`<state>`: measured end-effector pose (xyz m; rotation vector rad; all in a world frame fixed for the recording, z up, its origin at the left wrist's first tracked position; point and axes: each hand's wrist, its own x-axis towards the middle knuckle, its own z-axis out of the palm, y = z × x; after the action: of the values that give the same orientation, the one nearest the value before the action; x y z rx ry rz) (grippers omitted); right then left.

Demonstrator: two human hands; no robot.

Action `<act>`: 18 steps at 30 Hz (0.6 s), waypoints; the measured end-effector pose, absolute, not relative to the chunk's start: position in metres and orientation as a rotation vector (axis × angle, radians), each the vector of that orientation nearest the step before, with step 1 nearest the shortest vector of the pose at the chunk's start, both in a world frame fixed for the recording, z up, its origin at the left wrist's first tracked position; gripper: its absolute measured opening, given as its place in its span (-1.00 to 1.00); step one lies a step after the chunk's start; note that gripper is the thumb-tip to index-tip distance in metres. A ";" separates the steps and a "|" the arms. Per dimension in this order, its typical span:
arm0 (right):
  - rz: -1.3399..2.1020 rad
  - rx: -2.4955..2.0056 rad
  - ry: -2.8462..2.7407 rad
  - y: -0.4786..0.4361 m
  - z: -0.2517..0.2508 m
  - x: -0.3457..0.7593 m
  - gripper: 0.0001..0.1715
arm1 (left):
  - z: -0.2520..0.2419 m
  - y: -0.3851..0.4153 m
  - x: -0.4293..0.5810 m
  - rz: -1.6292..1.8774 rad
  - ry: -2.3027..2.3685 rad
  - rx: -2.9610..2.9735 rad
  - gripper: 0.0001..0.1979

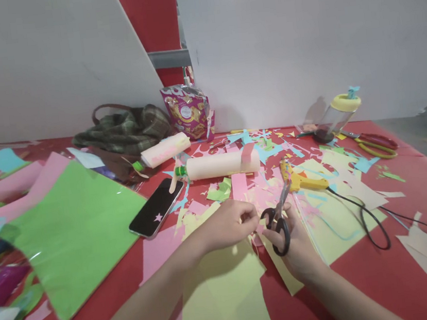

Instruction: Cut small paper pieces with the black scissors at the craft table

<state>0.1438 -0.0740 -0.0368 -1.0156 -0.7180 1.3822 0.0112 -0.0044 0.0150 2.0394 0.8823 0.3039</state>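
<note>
My right hand [299, 243] grips a pair of scissors [280, 220] by the black handles, the metal blades pointing up and away from me. Close beside it, my left hand [233, 222] is closed in a pinch; what its fingertips hold is too small or hidden to make out. Pale yellow paper sheets [222, 294] lie under both hands. Just beyond them is a yellow glue gun [305, 182] with a black cord. A bottle wrapped in cream paper [218, 165], with a green cap, rests on its side among coloured scraps.
To the left are a phone [156, 208] and a large green sheet [77, 223]. A second wrapped bottle [166, 150], a plaid cloth bag [127, 126] and a purple snack bag [188, 112] stand behind. At right are a clear container [335, 116] and red-and-yellow-handled scissors [377, 144].
</note>
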 end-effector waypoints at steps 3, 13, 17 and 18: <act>1.352 -1.039 -0.706 -0.073 -0.036 0.144 -0.64 | 0.016 -0.003 0.010 0.331 0.923 2.024 -0.82; 1.318 -1.035 -0.717 -0.071 -0.036 0.144 -0.64 | 0.012 -0.006 0.012 0.260 0.789 2.055 -0.80; 1.326 -1.016 -0.707 -0.071 -0.037 0.145 -0.65 | 0.010 -0.007 0.014 0.288 0.781 2.044 -0.76; 1.327 -1.009 -0.706 -0.071 -0.037 0.146 -0.65 | 0.010 -0.007 0.014 0.288 0.779 2.040 -0.75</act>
<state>0.1456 -0.0710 -0.0371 -1.0092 -0.7057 1.3272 0.0140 -0.0073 0.0098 2.0400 0.7793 0.2882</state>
